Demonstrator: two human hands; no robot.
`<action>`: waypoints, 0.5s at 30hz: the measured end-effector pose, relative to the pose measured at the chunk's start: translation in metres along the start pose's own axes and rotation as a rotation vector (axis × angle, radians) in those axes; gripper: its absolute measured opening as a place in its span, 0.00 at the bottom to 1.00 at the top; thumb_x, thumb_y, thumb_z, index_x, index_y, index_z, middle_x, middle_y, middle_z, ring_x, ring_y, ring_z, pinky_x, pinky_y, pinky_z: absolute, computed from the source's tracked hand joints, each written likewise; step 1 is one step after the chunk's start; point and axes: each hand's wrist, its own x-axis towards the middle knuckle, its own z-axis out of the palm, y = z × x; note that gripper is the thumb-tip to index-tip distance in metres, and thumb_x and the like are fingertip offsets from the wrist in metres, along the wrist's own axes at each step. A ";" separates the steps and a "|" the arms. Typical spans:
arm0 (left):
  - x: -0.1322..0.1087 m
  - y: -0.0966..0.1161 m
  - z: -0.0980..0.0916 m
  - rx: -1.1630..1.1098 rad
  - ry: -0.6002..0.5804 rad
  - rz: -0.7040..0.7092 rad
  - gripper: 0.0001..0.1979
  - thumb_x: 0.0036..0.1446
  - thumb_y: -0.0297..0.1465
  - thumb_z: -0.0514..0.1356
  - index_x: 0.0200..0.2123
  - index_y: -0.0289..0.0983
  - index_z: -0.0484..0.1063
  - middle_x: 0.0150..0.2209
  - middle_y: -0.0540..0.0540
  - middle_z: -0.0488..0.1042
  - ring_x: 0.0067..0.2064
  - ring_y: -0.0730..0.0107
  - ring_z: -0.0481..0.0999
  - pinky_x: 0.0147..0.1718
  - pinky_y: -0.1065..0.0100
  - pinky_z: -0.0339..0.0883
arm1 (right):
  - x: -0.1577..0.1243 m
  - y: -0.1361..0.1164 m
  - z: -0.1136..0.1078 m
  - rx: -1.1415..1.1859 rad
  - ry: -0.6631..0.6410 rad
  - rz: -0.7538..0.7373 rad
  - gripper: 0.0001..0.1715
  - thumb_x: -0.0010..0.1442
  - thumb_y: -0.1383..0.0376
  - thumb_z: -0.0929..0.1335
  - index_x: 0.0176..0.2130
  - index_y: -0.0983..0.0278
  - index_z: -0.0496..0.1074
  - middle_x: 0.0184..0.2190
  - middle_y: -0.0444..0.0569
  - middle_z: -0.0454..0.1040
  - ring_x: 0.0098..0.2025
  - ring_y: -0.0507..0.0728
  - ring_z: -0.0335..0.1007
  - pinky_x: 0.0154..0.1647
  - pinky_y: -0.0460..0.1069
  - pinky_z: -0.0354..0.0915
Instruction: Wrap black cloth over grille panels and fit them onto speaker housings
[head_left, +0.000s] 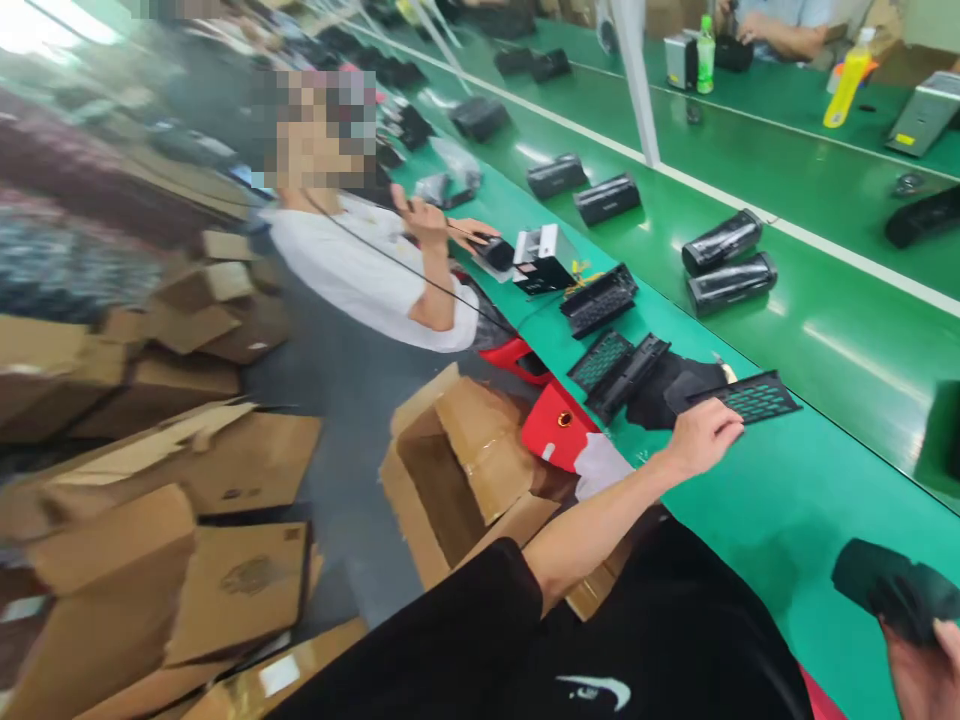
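My left hand (705, 435) reaches across the green bench, its fingers closed on the edge of a black perforated grille panel (765, 397). Just beyond that hand lie a flat black sheet (667, 395) and more black grille housings (626, 375). At the lower right, my right hand (919, 655), partly cut off by the frame edge, grips a dark curved shell (885, 580). The shell is somewhat blurred.
Open cardboard boxes (420, 480) stand on the floor at left. A co-worker in a white shirt (375, 270) sits farther along the bench, handling a black part. Wrapped black speaker-like units (731, 285) lie on the green belt (825, 340). A white post (636, 90) rises beyond.
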 end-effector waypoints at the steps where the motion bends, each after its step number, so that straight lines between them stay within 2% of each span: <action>1: -0.004 0.009 0.029 0.044 -0.086 0.111 0.16 0.72 0.39 0.56 0.42 0.38 0.82 0.40 0.43 0.82 0.42 0.64 0.77 0.45 0.64 0.69 | -0.002 -0.003 -0.002 0.031 0.063 -0.014 0.09 0.59 0.56 0.75 0.36 0.58 0.78 0.40 0.47 0.80 0.48 0.62 0.77 0.54 0.63 0.73; 3: -0.015 0.022 0.081 0.131 -0.280 0.288 0.17 0.73 0.39 0.55 0.42 0.38 0.82 0.40 0.42 0.81 0.42 0.63 0.77 0.42 0.63 0.68 | -0.006 -0.014 0.000 0.085 0.127 -0.043 0.09 0.55 0.59 0.74 0.27 0.57 0.74 0.33 0.45 0.79 0.45 0.62 0.77 0.58 0.64 0.70; 5: -0.027 0.030 0.118 0.197 -0.463 0.389 0.15 0.73 0.38 0.56 0.41 0.38 0.82 0.39 0.42 0.81 0.42 0.62 0.76 0.40 0.63 0.67 | -0.010 -0.026 0.010 0.114 0.111 -0.061 0.07 0.55 0.60 0.73 0.27 0.58 0.75 0.36 0.47 0.81 0.48 0.64 0.78 0.62 0.67 0.67; 7: -0.037 0.036 0.136 0.204 -0.589 0.402 0.13 0.71 0.36 0.58 0.39 0.39 0.81 0.38 0.41 0.81 0.43 0.60 0.76 0.42 0.62 0.67 | -0.014 -0.035 0.024 0.148 0.092 -0.039 0.06 0.55 0.59 0.72 0.33 0.58 0.78 0.44 0.50 0.83 0.54 0.67 0.77 0.64 0.70 0.64; 8: -0.041 0.038 0.139 0.166 -0.611 0.368 0.12 0.70 0.36 0.59 0.39 0.39 0.81 0.39 0.40 0.81 0.45 0.59 0.76 0.45 0.60 0.67 | -0.015 -0.038 0.030 0.174 0.093 -0.016 0.08 0.55 0.59 0.71 0.36 0.58 0.80 0.47 0.52 0.83 0.57 0.68 0.76 0.65 0.71 0.63; 9: -0.043 0.041 0.140 0.091 -0.605 0.302 0.12 0.69 0.38 0.59 0.40 0.38 0.81 0.42 0.39 0.81 0.48 0.57 0.76 0.49 0.59 0.68 | -0.015 -0.039 0.035 0.197 0.101 0.012 0.11 0.55 0.59 0.71 0.38 0.58 0.81 0.49 0.52 0.82 0.59 0.68 0.75 0.65 0.71 0.63; 11: -0.045 0.047 0.139 -0.193 -0.570 0.071 0.18 0.71 0.44 0.57 0.48 0.38 0.81 0.48 0.38 0.82 0.51 0.56 0.77 0.52 0.57 0.68 | -0.013 -0.033 0.042 0.225 0.121 0.068 0.14 0.55 0.59 0.71 0.41 0.57 0.81 0.49 0.52 0.83 0.59 0.68 0.76 0.65 0.70 0.64; 13: -0.043 0.053 0.137 -0.596 -0.601 -0.254 0.32 0.71 0.55 0.49 0.55 0.37 0.78 0.49 0.36 0.82 0.47 0.57 0.79 0.48 0.58 0.70 | -0.007 -0.020 0.044 0.234 0.114 0.104 0.14 0.54 0.59 0.72 0.42 0.56 0.81 0.47 0.50 0.83 0.56 0.66 0.77 0.63 0.67 0.67; 15: -0.039 0.056 0.135 -0.956 -0.687 -0.570 0.45 0.66 0.67 0.44 0.56 0.34 0.77 0.45 0.36 0.82 0.39 0.60 0.80 0.40 0.61 0.71 | 0.003 -0.003 0.043 0.226 0.067 0.125 0.10 0.53 0.60 0.73 0.38 0.55 0.80 0.43 0.47 0.83 0.51 0.63 0.79 0.60 0.63 0.69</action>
